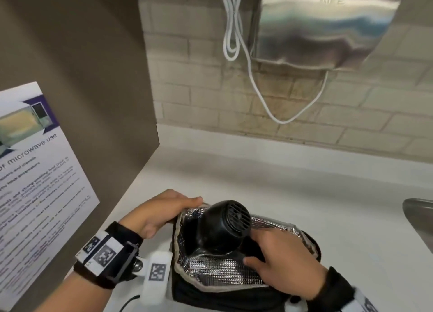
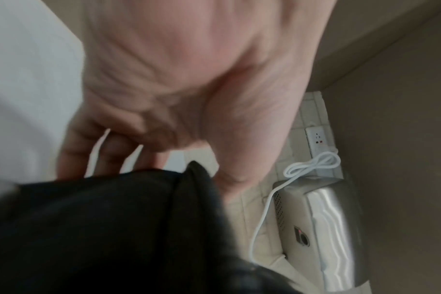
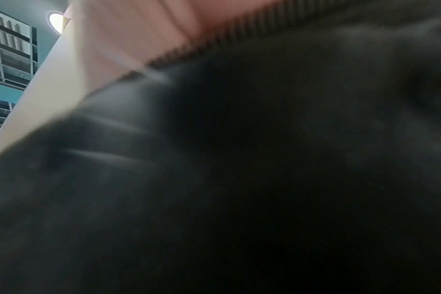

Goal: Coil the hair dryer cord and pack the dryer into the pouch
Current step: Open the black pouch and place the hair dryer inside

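The black hair dryer (image 1: pixel 222 225) stands partly inside the open pouch (image 1: pixel 225 274), its rear grille up and towards me. The pouch is black outside with silver quilted lining and sits on the white counter. My left hand (image 1: pixel 164 211) grips the pouch's left rim; in the left wrist view its fingers (image 2: pixel 93 151) curl over the black fabric (image 2: pixel 101 228). My right hand (image 1: pixel 281 260) reaches into the pouch beside the dryer, thumb and fingers curled round a dark part below the body, apparently the handle. A bit of black cord (image 1: pixel 127 300) shows at the bottom edge. The right wrist view is mostly dark pouch fabric (image 3: pixel 239 159).
A steel hand dryer (image 1: pixel 323 26) hangs on the brick wall with a white cable (image 1: pixel 234 30) looping below it. A brown partition with a microwave poster (image 1: pixel 35 171) closes the left side. A sink edge (image 1: pixel 419 208) is at the right. White counter (image 1: pixel 304 194) stretches behind the pouch.
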